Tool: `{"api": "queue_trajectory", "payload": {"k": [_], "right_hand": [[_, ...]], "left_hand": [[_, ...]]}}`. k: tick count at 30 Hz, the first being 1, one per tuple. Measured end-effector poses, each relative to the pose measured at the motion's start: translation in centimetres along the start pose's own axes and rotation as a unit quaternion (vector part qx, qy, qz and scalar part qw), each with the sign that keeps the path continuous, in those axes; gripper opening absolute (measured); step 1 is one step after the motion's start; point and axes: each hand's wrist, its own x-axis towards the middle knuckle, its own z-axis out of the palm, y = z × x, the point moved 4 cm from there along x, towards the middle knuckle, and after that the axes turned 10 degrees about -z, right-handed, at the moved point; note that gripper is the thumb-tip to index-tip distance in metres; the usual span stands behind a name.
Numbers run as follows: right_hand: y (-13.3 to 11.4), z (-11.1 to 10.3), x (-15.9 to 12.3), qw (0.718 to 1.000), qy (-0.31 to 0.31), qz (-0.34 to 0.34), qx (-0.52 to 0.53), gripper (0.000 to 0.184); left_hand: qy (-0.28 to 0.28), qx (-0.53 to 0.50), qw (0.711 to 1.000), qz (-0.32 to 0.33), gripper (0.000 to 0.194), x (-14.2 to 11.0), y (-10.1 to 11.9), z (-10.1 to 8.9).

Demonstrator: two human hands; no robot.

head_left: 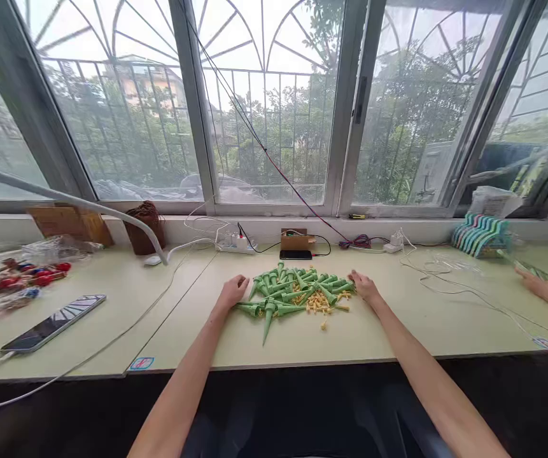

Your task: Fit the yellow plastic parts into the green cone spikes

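A heap of green plastic cone-shaped spikes (283, 291) lies on the pale table before me, mixed with small yellow plastic pieces (320, 301). One spike (268, 318) at the front points toward me. My left hand (233, 291) rests at the left edge of the heap, fingers loosely bent, with nothing seen in it. On the opposite side, my right hand (363, 286) has its fingers reaching to the heap's right end and also appears to hold nothing. Whether the fingertips touch the outer spikes is hard to make out.
A phone (54, 323) with a white cable lies left, near bagged red items (49, 275). Behind the heap stand a small cardboard box (297, 240) and a power strip (238, 245). At right are teal hangers (481, 236) and another person's hands (543, 286).
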Motion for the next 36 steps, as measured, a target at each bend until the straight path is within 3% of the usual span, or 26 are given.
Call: {"api": "queue_trajectory", "payload": {"k": [8, 36], "right_hand": [[-0.45, -0.06, -0.38, 0.997, -0.015, -0.05, -0.054, 0.045], [-0.77, -0.37, -0.67, 0.998, -0.017, -0.036, -0.046, 0.047]], "left_hand": [[-0.004, -0.007, 1.0, 0.004, 0.026, -0.09, -0.21, -0.01], [-0.018, -0.012, 1.0, 0.005, 0.033, -0.16, -0.55, 0.07]]}}
